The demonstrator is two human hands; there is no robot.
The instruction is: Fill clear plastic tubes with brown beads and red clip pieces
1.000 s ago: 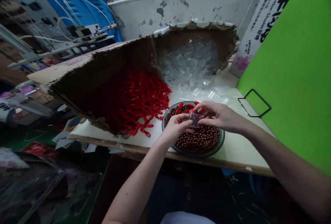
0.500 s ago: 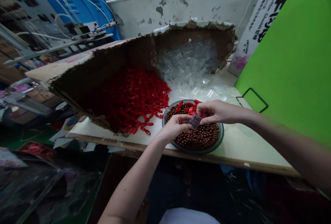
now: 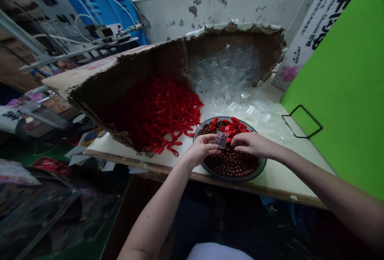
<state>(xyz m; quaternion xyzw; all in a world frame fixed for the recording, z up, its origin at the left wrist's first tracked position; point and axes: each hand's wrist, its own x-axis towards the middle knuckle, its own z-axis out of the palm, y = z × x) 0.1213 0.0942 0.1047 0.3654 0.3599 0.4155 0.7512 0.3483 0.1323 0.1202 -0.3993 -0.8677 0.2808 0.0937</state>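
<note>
My left hand (image 3: 204,148) pinches a small clear square plastic case (image 3: 221,139) between thumb and fingers; dark specks show through it, too small to make out. Below lies a grey bowl (image 3: 261,167) full of shiny brown beads (image 3: 237,164). Red oblong pieces (image 3: 235,126) rest on the beads at the bowl's far side. Over the bowl's right part is my right hand (image 3: 255,145), its thumb and fingers slightly apart beside the red pieces, with nothing visible between them.
Behind the bowl, a torn cardboard box (image 3: 126,62) on its side holds a heap of red pieces (image 3: 168,108) and a pile of clear plastic pieces (image 3: 228,72). A bright green panel (image 3: 339,104) with a black wire handle stands right. Machinery (image 3: 102,32) is at left.
My right hand has let go of the clear case and moved slightly right. The case stays in my left hand, turned more upright. The whole view has shifted a little.
</note>
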